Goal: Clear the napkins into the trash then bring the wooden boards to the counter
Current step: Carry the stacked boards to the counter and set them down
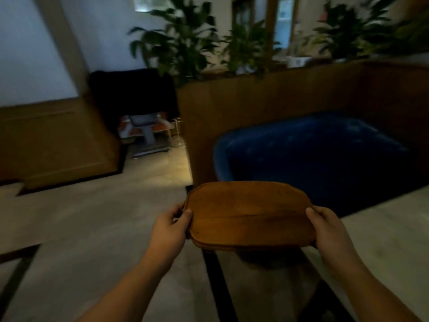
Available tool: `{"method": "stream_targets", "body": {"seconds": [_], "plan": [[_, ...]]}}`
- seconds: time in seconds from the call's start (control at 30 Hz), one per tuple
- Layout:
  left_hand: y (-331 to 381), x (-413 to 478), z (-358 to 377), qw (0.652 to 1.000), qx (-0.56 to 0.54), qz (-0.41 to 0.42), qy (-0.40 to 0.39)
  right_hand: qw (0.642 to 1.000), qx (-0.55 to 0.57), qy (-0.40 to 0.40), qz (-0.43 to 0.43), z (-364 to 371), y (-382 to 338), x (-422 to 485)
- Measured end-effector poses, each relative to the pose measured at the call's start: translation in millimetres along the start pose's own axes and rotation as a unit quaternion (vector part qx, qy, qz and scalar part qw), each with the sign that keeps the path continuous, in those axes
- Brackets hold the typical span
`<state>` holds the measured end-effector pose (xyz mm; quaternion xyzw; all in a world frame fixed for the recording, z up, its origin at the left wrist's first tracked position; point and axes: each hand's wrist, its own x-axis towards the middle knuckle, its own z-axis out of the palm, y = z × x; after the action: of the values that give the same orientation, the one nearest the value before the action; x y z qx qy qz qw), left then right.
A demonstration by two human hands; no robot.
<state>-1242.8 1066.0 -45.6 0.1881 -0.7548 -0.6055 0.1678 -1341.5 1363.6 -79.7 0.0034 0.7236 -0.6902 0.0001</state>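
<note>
A stack of oval wooden boards [249, 213] is held level in front of me, above the pale floor. My left hand [171, 227] grips the stack's left end, thumb on top. My right hand [328, 227] grips the right end the same way. Layered edges show along the stack's near rim, so it holds more than one board. No napkins or trash bin are in view.
A blue velvet chair [313, 154] stands just ahead on the right against a wooden partition [267, 98] topped with potted plants [185, 43]. A wood-panelled wall [53, 140] runs along the left. Between them a passage leads to a dark cart [139, 105].
</note>
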Motion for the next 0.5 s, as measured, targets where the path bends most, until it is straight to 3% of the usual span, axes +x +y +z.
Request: {"method": "stream_targets", "body": {"seconds": [0.2,0.5], "plan": [[-13.9,-10.2,-154.2,0.988,0.040,-0.018,0.147,0.985,0.012,-0.174,-0.015,169.5,-27.4,-1.7],[-50.3,-7.1,-316.7,0.925,0.049,-0.084,0.366,0.924,-0.001,-0.381,-0.036,423.8,-37.3,13.2]]}}
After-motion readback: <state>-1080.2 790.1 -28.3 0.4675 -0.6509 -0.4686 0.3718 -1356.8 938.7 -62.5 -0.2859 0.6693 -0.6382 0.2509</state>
